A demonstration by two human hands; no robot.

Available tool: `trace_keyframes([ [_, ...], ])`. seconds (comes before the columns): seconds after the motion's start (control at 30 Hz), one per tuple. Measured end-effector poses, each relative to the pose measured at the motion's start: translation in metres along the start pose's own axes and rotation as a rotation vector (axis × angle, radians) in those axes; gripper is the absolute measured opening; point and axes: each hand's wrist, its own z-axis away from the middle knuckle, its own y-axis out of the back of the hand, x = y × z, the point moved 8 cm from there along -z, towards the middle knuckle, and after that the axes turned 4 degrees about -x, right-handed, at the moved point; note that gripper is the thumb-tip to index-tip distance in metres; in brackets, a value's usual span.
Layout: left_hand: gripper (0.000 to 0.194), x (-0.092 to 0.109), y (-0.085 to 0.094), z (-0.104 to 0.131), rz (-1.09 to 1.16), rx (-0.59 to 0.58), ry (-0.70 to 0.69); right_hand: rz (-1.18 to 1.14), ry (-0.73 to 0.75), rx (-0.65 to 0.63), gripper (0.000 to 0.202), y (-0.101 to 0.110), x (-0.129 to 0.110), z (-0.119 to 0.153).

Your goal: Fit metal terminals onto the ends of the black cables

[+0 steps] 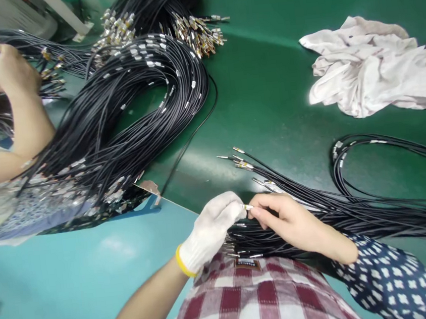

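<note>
My left hand (216, 225) wears a white knit glove with a yellow cuff. Its fingertips are pinched at the tip of a small metal cable connector (247, 207). From the other side, the thumb and forefinger of my bare right hand (288, 220) grip the same connector's rear end. Under and beside both hands lies a bundle of black cables (379, 220), running off to the right, with metal ends near my apron. A few cable ends (242, 162) fan out on the green table just beyond my right hand.
A large looped bundle of black cables (190, 88) with white labels lies to the left. Behind it are more cables with metal connectors (200, 34). A co-worker's hands (13, 69) are at the far left. Crumpled white cloth (375, 71) rests on the green table (268, 103).
</note>
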Motion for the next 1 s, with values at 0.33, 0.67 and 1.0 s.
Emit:
trace_keyframes([
  [0.33, 0.022, -0.025, -0.020, 0.005, 0.467, -0.409, 0.188, -0.229, -0.021, -0.119, 0.033, -0.014, 0.003, 0.000],
  [0.67, 0.043, -0.029, -0.025, 0.003, 0.606, -0.465, 0.286, -0.344, -0.051, -0.104, 0.037, -0.024, 0.011, -0.001],
  [1.0, 0.039, -0.031, -0.027, -0.001, 0.626, -0.468, 0.280, -0.437, -0.074, -0.068, 0.033, -0.026, 0.021, 0.001],
])
